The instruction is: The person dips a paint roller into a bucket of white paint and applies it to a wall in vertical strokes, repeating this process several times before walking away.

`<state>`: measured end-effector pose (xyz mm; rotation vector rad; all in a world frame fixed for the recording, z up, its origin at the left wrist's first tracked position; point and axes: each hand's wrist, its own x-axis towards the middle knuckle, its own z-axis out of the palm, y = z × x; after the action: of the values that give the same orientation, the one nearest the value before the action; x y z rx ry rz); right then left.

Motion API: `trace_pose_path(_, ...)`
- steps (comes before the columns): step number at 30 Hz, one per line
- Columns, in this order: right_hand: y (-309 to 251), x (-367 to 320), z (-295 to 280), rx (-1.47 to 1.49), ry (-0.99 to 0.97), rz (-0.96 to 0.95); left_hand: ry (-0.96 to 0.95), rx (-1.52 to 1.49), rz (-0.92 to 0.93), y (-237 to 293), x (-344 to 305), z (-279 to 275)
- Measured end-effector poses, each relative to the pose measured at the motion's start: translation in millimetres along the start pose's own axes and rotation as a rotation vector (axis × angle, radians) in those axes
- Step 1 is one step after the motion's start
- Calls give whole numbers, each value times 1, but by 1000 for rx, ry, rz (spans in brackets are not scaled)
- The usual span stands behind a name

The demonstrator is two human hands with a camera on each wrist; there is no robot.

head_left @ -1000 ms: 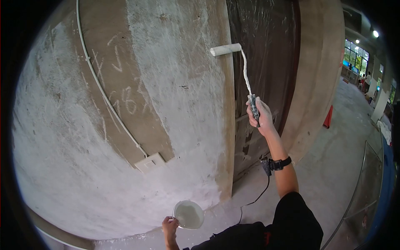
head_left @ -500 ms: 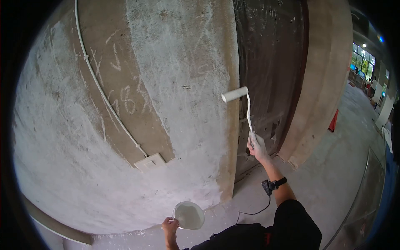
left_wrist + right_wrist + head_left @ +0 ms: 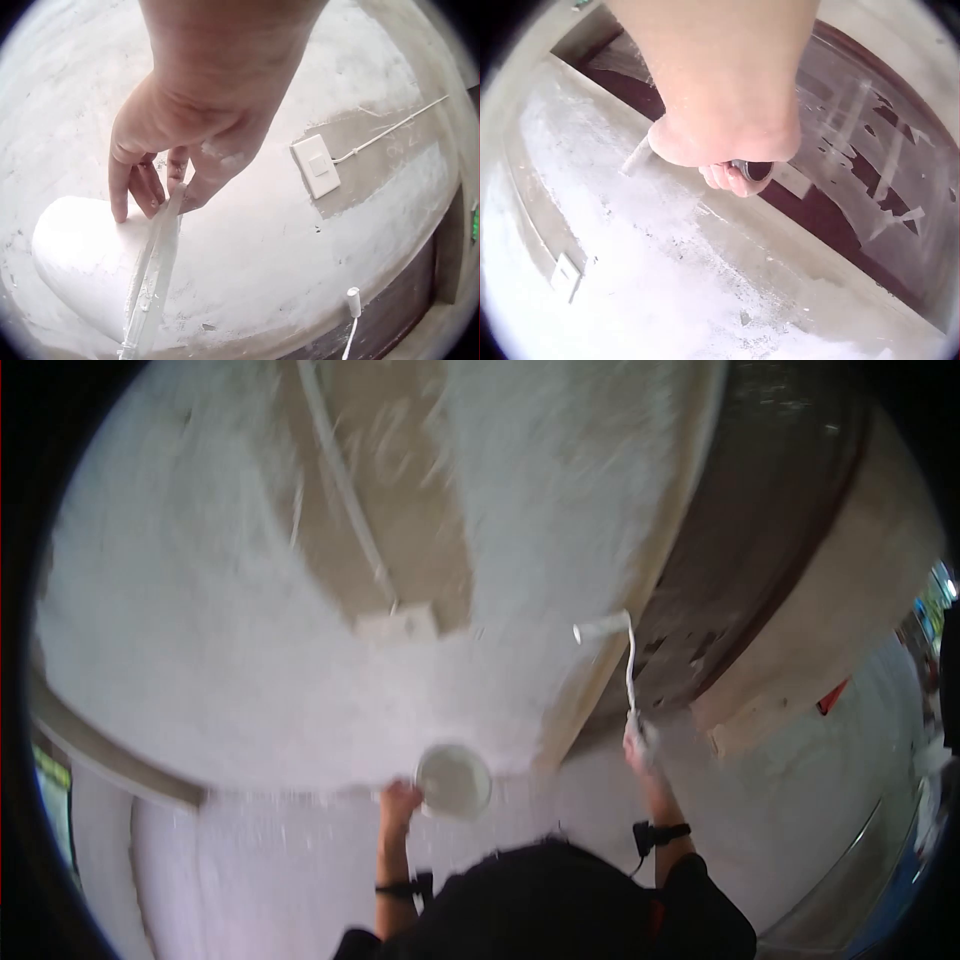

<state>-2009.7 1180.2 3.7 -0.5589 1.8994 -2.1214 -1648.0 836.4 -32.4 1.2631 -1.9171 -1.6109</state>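
In the head view my left hand [image 3: 401, 803] grips the rim of a white bucket [image 3: 486, 778] with pale contents. The left wrist view shows that hand [image 3: 195, 142] with thumb and fingers pinching the rim of the bucket [image 3: 82, 255]. My right hand [image 3: 642, 743] holds a paint roller by its handle; the white roller [image 3: 602, 627] is at the wall's right edge. In the right wrist view the fingers of my right hand [image 3: 724, 142] curl round the dark handle [image 3: 759, 171], and part of the roller [image 3: 636, 156] shows past the hand.
A patchy white wall [image 3: 540, 500] carries a switch plate [image 3: 398, 624] and a white conduit [image 3: 345, 485]. Right of its edge is a dark, plastic-covered panel [image 3: 760, 510]. A red object [image 3: 831, 697] stands on the floor [image 3: 280, 870] at the right.
My right hand and the roller have come down from high beside the wall's edge. The head view has shifted and tilted downward, with more floor showing. My left hand still grips the bucket.
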Motion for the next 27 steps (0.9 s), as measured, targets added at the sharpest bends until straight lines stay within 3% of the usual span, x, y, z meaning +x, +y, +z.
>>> trace_pose_path(2,-21,-10,4,71,-233,144,-29,-249,93,-24,9,-2)
trace_pose_path(3,5,-7,0,-66,-181,180,-16,-132,204,-34,14,-4)
trace_pose_path(5,-93,-30,39,-405,-491,247,-52,-291,-25,29,-22,-10)
trace_pose_path(6,-112,-33,51,-403,-529,304,-61,-305,-89,53,-28,-6)
trace_pose_path(8,-133,-34,74,-845,-693,148,-29,-351,-158,68,-33,-4)
trace_pose_path(19,-82,-20,166,-1138,-1007,164,-116,-443,-42,61,-29,-2)
trace_pose_path(21,-71,-20,181,-1233,-1097,27,-135,-483,-34,64,-33,-2)
trace_pose_path(27,-54,-6,201,-1155,-1170,-121,-154,-527,-65,65,-37,3)
